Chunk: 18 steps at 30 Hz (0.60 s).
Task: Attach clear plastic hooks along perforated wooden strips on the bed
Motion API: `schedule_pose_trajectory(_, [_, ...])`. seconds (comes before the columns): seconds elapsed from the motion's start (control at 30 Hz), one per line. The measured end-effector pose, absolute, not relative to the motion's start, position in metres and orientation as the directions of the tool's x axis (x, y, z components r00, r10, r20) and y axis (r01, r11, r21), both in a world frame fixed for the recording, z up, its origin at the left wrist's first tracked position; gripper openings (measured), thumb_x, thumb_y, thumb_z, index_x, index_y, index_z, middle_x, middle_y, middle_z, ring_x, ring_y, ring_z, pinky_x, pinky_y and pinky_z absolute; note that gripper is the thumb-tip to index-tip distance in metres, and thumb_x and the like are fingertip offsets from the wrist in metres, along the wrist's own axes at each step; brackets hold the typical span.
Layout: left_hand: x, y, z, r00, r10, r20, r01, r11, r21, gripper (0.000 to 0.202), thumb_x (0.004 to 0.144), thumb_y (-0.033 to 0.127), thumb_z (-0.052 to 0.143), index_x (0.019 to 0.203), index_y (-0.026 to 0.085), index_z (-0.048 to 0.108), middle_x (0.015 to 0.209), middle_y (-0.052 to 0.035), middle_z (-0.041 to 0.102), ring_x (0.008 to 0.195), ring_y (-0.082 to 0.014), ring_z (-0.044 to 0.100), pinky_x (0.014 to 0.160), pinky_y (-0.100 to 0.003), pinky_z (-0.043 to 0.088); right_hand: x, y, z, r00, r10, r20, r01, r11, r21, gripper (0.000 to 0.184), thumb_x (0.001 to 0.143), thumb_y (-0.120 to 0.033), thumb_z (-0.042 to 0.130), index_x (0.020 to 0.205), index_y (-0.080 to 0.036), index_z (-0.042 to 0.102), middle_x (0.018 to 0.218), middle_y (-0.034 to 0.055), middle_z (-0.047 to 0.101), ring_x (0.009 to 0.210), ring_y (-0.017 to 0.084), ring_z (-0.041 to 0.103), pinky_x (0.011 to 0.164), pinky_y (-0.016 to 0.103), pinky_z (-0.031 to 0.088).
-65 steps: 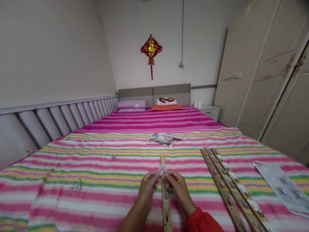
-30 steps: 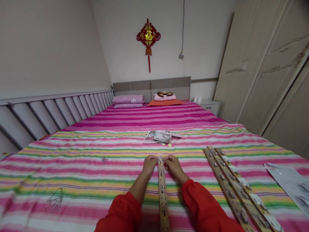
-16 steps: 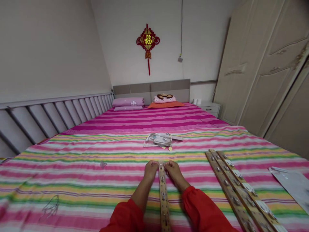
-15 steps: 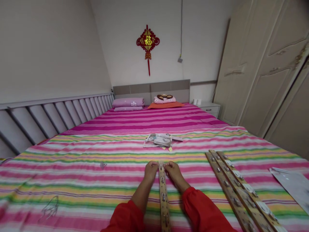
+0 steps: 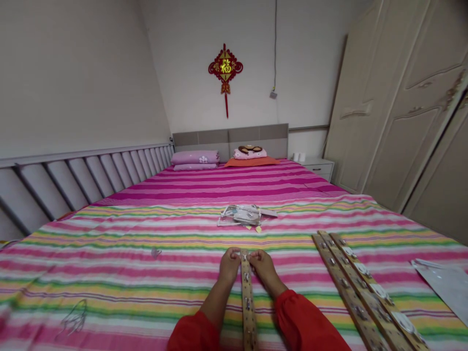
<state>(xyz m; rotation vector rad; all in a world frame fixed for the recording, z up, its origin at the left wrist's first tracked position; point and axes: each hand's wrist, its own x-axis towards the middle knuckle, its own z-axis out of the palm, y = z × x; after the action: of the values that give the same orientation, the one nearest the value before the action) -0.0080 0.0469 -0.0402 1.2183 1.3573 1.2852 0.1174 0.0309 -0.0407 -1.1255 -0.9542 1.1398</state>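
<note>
A narrow wooden strip (image 5: 247, 302) with small metal pieces along it lies on the striped bedspread (image 5: 146, 263), running away from me. My left hand (image 5: 229, 265) and my right hand (image 5: 262, 265) sit either side of its far end, fingers curled and pinched together at the tip over a small clear item (image 5: 244, 254) I cannot make out. Both arms wear red sleeves.
Two more wooden strips (image 5: 360, 290) with round pieces lie to the right, and a grey plastic sheet (image 5: 444, 282) beyond them. A pile of clear packets (image 5: 243, 214) sits mid-bed. Pillows (image 5: 197, 158) at the headboard, wardrobe (image 5: 402, 107) on the right, padded wall (image 5: 73, 180) on the left.
My hands went from holding a small clear packet above the strip to pressing down at its far end; since then they have barely moved.
</note>
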Motion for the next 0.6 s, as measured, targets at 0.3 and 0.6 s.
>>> schedule_pose_trajectory(0.3, [-0.0080, 0.0490, -0.0411, 0.005, 1.000, 0.000, 0.083, 0.000, 0.997, 0.026, 0.062, 0.012, 0.057, 0.083, 0.016, 0.072, 0.086, -0.0054, 0.074, 0.083, -0.0197, 0.066, 0.081, -0.031, 0.050, 0.1204, 0.0324, -0.0475, 0.153, 0.988, 0.018, -0.210, 0.050, -0.976, 0.029, 0.054, -0.026, 0.062, 0.082, -0.017, 0.064, 0.040, -0.0106, 0.044, 0.036, 0.009, 0.038, 0.039, 0.023, 0.030])
schedule_pose_trajectory(0.6, [-0.0106, 0.0428, -0.0400, -0.016, 1.000, -0.010, 0.047, 0.010, 0.999, 0.030, 0.063, 0.017, 0.062, 0.091, 0.016, 0.073, 0.096, -0.0082, 0.073, 0.095, -0.0229, 0.065, 0.089, -0.035, 0.048, 0.1187, 0.0271, -0.0394, 0.076, 0.997, 0.010, -0.227, 0.027, -0.974, 0.026, 0.053, -0.029, 0.066, 0.075, -0.016, 0.073, 0.050, -0.0037, 0.060, 0.039, 0.009, 0.042, 0.039, 0.023, 0.033])
